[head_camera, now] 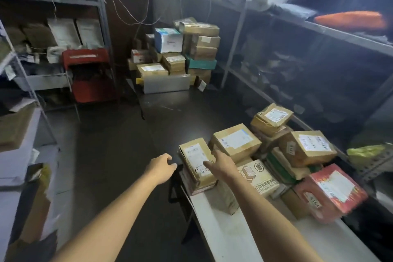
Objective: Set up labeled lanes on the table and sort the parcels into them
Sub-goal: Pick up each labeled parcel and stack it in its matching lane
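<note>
A white table (221,229) at the lower right carries a heap of parcels. The nearest brown box (194,162) with a white label lies at the table's far left corner, on top of other packages. My right hand (220,164) rests on that box, fingers spread across its label. My left hand (162,166) hovers just left of the box with loosely curled fingers and holds nothing. Behind stand another labelled brown box (236,141), a bigger box (308,148) and a red parcel (331,192). No lane labels show on the table.
A tall stack of cartons (176,55) stands on the dark floor at the back. A red folding chair (89,74) stands left of it. Metal shelving (319,27) lines the right wall, and more shelves with packages (23,95) fill the left side. Dark open floor lies between.
</note>
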